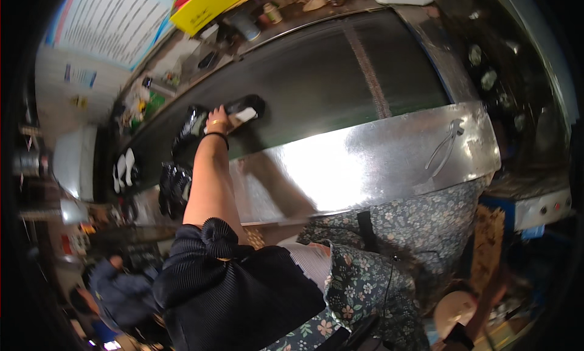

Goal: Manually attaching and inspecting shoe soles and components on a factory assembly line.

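Head view. Your left hand is stretched out over the dark conveyor belt, with the arm running up from the black sleeve at the bottom of the picture. The hand lies on a glossy black packet with a pale label. The fingers are hidden between palm and packet, so you cannot tell whether they are closed round it or only pressing on it. A black band and a gold bangle sit at the wrist.

A second black packet lies just beside the hand, toward your left, and touches or nearly touches the first one. More black packets lie lower left at the belt's edge, well apart from the hand. They look like a queue along the near side, within arm's reach.

The shiny metal plate borders the belt on your side. Your forearm crosses it to get to the belt. A pair of pliers lies flat on the plate at its right end, well apart from the hand and away from the moving surface.

The right hand is not in view. A yellow box and small clutter sit on the far ledge beyond the belt.
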### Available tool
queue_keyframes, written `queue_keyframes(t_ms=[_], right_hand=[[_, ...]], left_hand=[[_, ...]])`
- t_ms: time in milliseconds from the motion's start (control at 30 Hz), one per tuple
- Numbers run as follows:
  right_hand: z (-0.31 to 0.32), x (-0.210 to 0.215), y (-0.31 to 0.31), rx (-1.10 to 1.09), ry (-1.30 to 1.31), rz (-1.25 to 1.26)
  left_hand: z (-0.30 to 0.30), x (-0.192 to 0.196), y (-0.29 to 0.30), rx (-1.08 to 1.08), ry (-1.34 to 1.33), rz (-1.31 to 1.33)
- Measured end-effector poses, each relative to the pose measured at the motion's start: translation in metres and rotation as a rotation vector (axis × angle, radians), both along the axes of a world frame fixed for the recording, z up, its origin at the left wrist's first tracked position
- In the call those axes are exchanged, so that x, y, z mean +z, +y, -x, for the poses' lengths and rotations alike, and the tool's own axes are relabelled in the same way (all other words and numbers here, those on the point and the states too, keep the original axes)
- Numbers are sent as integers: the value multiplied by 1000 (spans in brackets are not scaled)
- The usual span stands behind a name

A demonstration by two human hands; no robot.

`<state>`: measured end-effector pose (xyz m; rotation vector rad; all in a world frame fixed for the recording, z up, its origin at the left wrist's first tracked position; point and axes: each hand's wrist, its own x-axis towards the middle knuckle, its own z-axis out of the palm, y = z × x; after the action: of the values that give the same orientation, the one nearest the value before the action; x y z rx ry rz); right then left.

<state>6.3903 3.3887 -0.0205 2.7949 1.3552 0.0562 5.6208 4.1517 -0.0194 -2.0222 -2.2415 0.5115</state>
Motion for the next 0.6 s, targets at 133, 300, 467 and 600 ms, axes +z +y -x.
queue_keyframes(t_ms=[133, 300, 467, 600], right_hand=[[162, -32, 63, -496, 634, -137], [181, -132, -109, 95, -433, 228], [166, -76, 36, -411, 432, -442], [144, 26, 201, -250, 455, -326]], left_hand=[[42, 35, -4, -18, 143, 177], [-41, 49, -24, 51, -199, 298], [-46, 35, -86, 116, -419, 24], [-62, 57, -74, 82, -1116, 67]])
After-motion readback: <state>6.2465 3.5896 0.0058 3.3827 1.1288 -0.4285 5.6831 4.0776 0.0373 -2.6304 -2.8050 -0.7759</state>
